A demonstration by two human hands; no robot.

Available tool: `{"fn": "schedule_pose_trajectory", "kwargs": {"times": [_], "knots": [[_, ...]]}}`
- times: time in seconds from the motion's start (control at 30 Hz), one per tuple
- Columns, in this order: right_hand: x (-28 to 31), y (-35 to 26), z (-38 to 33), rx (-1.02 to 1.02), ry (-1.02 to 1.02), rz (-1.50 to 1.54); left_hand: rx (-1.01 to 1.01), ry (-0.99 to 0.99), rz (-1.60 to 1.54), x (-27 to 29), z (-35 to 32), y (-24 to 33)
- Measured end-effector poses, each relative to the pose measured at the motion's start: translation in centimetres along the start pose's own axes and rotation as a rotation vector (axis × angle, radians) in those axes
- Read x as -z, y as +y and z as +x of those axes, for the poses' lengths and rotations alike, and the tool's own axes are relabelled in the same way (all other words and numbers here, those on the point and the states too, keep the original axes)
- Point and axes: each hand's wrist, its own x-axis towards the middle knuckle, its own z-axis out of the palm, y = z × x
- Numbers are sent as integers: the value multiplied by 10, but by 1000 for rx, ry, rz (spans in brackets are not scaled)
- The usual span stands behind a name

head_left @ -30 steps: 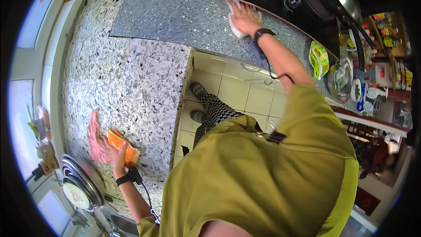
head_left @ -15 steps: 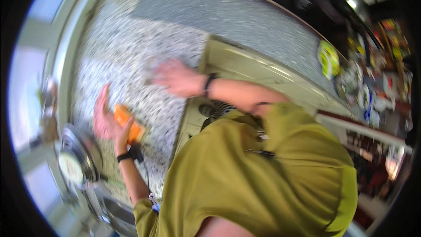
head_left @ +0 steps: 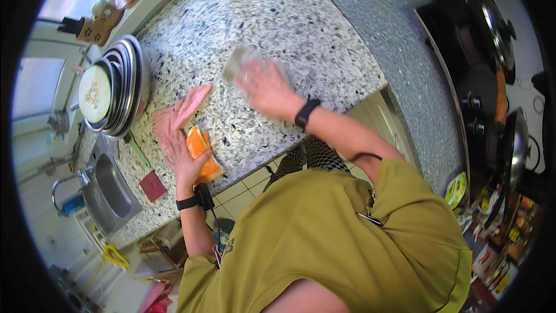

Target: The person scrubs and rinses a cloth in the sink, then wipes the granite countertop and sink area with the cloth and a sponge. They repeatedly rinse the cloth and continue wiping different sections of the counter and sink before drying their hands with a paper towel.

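We see the right hand (head_left: pixel 267 88) pressed on a pale cloth (head_left: pixel 236 64), blurred and crumpled, lying on the speckled worktop (head_left: pixel 301 29); its grip looks closed over the cloth's near edge, though blur hides the fingers. The left hand (head_left: pixel 176 133) lies flat and open on the worktop, palm down, its heel touching an orange sponge (head_left: pixel 202 153) near the front edge. Stacked steel bowls (head_left: pixel 119 90) stand to the left, beside the sink (head_left: pixel 110 188).
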Motion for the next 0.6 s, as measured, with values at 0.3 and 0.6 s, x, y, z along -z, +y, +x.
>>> {"fn": "schedule_pose_trajectory", "kwargs": {"times": [0.3,0.6], "knots": [[11,232,31,-544,138,-344,29,119,-157,-13,-15,-27],[-28,-2,199,383,198,-118,145,47,-165,0,-9,-14]]}}
